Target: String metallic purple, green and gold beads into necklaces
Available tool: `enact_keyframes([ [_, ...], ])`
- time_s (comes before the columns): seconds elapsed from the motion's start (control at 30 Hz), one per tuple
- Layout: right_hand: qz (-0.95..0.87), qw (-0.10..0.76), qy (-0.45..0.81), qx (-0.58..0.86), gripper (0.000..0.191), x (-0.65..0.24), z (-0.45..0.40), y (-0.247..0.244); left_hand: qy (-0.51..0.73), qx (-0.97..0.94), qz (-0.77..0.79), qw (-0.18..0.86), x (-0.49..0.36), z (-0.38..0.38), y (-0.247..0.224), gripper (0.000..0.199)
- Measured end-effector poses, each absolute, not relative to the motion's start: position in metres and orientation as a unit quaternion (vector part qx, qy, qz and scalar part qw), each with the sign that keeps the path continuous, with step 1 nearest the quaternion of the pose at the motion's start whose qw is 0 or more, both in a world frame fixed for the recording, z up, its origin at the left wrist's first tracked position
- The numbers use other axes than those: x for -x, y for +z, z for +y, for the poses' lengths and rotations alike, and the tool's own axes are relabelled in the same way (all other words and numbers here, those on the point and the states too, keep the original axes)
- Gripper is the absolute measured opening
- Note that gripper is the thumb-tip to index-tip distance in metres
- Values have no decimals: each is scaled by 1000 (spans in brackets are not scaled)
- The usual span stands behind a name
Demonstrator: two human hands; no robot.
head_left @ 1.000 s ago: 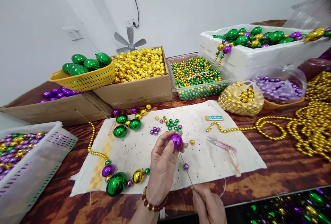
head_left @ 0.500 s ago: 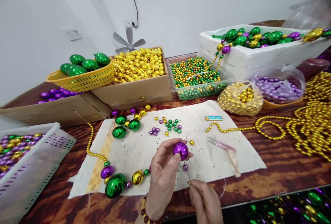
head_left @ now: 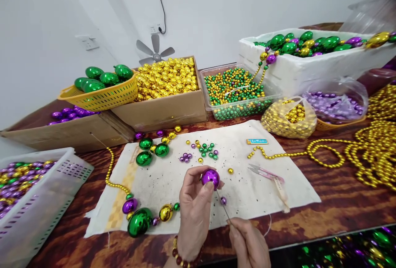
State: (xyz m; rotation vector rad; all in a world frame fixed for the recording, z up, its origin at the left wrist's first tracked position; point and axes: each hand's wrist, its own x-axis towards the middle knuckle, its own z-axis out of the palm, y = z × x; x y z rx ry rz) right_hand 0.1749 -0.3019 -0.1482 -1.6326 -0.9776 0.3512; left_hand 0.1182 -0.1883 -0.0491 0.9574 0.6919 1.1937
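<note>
My left hand [head_left: 196, 208] is closed on a shiny purple bead [head_left: 210, 178], pinching it between thumb and fingers above the white cloth [head_left: 161, 189]. Between the fingertips of my right hand [head_left: 247, 239] is a thin needle [head_left: 224, 208], slanting up to the bead's lower side; whether its tip is in the hole I cannot tell. A small purple bead [head_left: 223, 200] shows just right of the needle. To the left, a strung strand of gold, green and purple beads, with one big green bead [head_left: 140, 222], runs behind my left hand.
Loose green beads [head_left: 161, 149] and small beads [head_left: 206, 151] lie on the cloth, with thread snips [head_left: 266, 172] at right. Behind stand a carton of gold beads [head_left: 167, 78], a clear tub [head_left: 235, 92] and a white foam box [head_left: 309, 68]. A plastic basket [head_left: 62, 202] is at left.
My left hand and the purple bead have shifted slightly left. The needle now slants more, its upper end against the bead and clear of the small purple bead.
</note>
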Motion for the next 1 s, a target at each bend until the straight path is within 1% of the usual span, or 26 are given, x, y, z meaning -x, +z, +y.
enact_keyframes([
  [0.07, -422, 580, 167, 676, 21, -182, -299, -144, 487, -458, 317, 672, -119, -193, -53, 21],
  [0.17, -429, 603, 225, 634, 24, -195, -289, -133, 414, -513, 331, 675, -120, -201, -61, 25],
  [0.37, -412, 608, 377, 564, 25, -209, -279, -119, 393, -531, 385, 644, -121, -199, -70, 32],
  [0.5, -399, 613, 437, 524, 27, -217, -284, -123, 394, -496, 399, 663, -130, -195, -72, 33],
  [0.63, -296, 634, 471, 537, 21, -230, -283, -127, 360, -532, 398, 655, -144, -201, -74, 33],
  [0.77, -234, 663, 446, 554, 23, -246, -278, -128, 306, -664, 384, 564, -144, -195, -66, 37],
  [0.87, -227, 664, 423, 574, 24, -256, -276, -134, 280, -737, 381, 484, -132, -163, -56, 22],
  [0.93, -236, 657, 422, 578, 25, -259, -274, -140, 266, -782, 394, 403, -123, -131, -53, 20],
  [1.0, -248, 653, 421, 579, 25, -260, -273, -148, 250, -831, 405, 288, -118, -98, -58, 17],
])
